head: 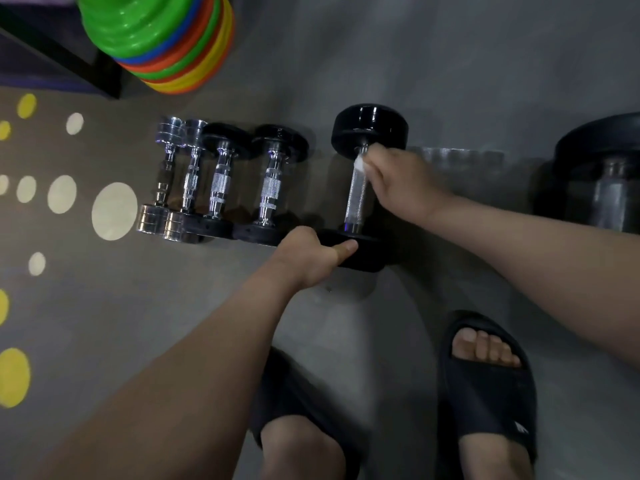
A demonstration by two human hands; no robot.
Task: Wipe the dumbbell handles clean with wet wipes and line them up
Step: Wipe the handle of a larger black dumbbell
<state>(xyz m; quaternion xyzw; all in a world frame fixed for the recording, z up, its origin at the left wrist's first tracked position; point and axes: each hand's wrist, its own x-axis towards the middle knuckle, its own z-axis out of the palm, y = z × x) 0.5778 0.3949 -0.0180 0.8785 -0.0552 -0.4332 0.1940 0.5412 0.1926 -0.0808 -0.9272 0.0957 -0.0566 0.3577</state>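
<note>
— So, where does the black dumbbell [357, 206] lie?
— On the floor [450, 81], right of the row of four dumbbells [221, 181], a gap between them. Its handle [356, 192] runs near to far.
— And the hands?
— The right hand [401, 181] pinches a wet wipe [360, 165] against the handle's far end, just under the far head [369, 128]. The left hand [308, 254] grips the near head [367, 254]. The rest of the handle lies nearer, so the stroke should come toward the person.

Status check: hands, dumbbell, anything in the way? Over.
Left hand grips the big dumbbell by its near end. Right hand pinches the wipe against its handle, far end. Four smaller dumbbells lined up left; nothing blocking.
</note>
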